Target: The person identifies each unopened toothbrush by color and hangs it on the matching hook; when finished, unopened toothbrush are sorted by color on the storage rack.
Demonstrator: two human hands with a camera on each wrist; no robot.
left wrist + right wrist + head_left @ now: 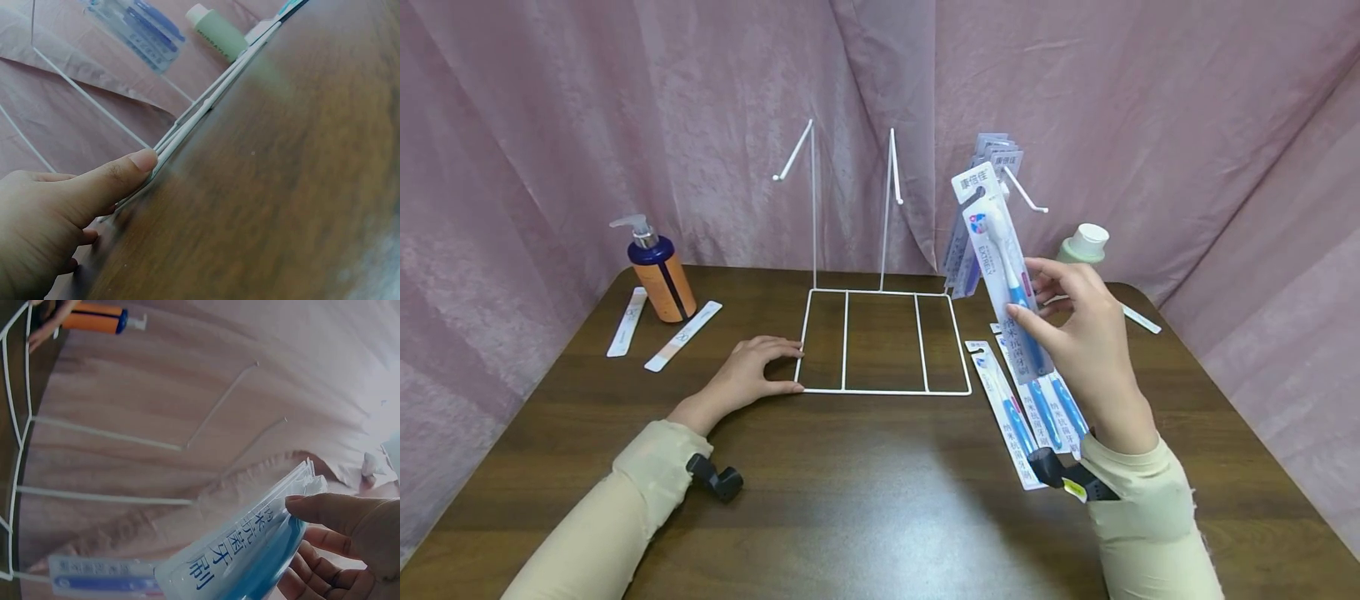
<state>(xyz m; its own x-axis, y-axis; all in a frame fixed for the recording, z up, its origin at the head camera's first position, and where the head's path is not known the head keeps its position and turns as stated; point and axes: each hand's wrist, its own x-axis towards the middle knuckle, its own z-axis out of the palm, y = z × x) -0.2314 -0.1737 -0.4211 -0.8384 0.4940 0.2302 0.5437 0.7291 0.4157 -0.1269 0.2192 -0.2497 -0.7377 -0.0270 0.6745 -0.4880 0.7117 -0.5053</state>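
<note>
My right hand (pixel 1090 337) pinches a packaged toothbrush (pixel 997 267) by its lower right edge, between thumb and fingers. The pack is blue and white, nearly upright, in front of the right hook (pixel 1027 192) of a white wire display rack (pixel 887 392). Several toothbrush packs (pixel 958 254) hang on that hook, partly covered by the held one. In the right wrist view the held pack (pixel 234 550) reaches left from the fingers. My left hand (pixel 747 371) grips the rack's base at its left side; the thumb (pixel 128 178) lies on the wire in the left wrist view.
More toothbrush packs (pixel 1002 400) lie on the table under my right hand. An orange pump bottle (pixel 662 283) and two slim white packets (pixel 683 336) are at the left. A green bottle with a white cap (pixel 1086 243) stands behind my right hand. The rack's other hooks (pixel 896 167) hold nothing.
</note>
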